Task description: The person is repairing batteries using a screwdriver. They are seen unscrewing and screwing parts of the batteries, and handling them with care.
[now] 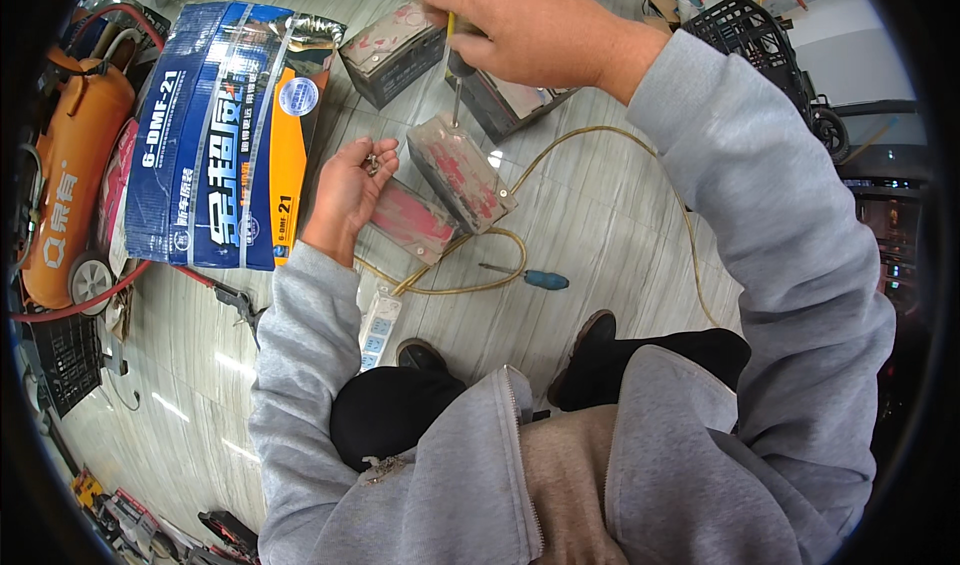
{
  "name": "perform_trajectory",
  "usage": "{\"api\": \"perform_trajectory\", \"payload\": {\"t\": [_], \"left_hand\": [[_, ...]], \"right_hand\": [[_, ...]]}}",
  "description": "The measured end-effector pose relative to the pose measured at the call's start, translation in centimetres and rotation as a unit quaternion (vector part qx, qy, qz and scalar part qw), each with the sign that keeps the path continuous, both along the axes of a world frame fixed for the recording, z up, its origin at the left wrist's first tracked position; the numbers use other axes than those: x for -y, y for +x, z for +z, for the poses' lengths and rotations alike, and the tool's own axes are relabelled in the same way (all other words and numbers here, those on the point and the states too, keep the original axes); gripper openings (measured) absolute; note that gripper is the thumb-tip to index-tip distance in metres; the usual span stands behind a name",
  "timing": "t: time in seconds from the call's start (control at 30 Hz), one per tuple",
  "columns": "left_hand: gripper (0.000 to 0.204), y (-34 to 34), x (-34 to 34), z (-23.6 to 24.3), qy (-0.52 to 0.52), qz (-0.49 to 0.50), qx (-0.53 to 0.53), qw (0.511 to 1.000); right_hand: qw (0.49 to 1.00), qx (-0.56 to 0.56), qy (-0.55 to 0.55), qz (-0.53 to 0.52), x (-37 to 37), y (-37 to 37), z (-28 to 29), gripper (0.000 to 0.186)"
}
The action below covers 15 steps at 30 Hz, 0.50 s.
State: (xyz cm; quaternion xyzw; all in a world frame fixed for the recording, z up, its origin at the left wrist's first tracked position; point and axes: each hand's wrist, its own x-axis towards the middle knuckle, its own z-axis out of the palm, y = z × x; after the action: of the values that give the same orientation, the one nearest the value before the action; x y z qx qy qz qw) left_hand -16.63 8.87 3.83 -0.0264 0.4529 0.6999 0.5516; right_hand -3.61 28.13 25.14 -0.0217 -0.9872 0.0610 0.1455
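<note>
My right hand (510, 27) grips a screwdriver (458, 90) from above, its yellow-and-dark handle partly hidden by the fingers. The shaft points down at the far end of a dusty block battery (455, 170) with a worn red top. Left of that battery my left hand (352, 187) is curled palm up around small metal pieces (374, 165), probably screws. A second red-topped battery (415, 223) lies close beside the first, partly behind it. Two more dusty batteries stand farther off, one (395, 55) at the left and one (505, 105) under my right hand.
A blue-handled screwdriver (545, 280) lies on the floor near a looped yellow cable (600, 130). A power strip (378, 330) sits by my left foot. At left stand a large blue carton (200, 135) and an orange air tank (75, 185); a black crate (740, 35) is at far right.
</note>
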Motion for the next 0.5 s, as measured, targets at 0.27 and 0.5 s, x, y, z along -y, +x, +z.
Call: {"api": "perform_trajectory", "payload": {"t": [0.27, 0.5], "left_hand": [[0.018, 0.7, 0.2, 0.2, 0.009, -0.025, -0.034, 0.999], [0.022, 2.0, -0.1, 0.2, 0.014, -0.072, -0.058, 0.996]], "right_hand": [[0.995, 0.056, 0.021, -0.077, 0.7, 0.3, -0.4, 0.022], [0.982, 0.139, 0.026, -0.126, 0.5, 0.3, -0.1, 0.029]]}}
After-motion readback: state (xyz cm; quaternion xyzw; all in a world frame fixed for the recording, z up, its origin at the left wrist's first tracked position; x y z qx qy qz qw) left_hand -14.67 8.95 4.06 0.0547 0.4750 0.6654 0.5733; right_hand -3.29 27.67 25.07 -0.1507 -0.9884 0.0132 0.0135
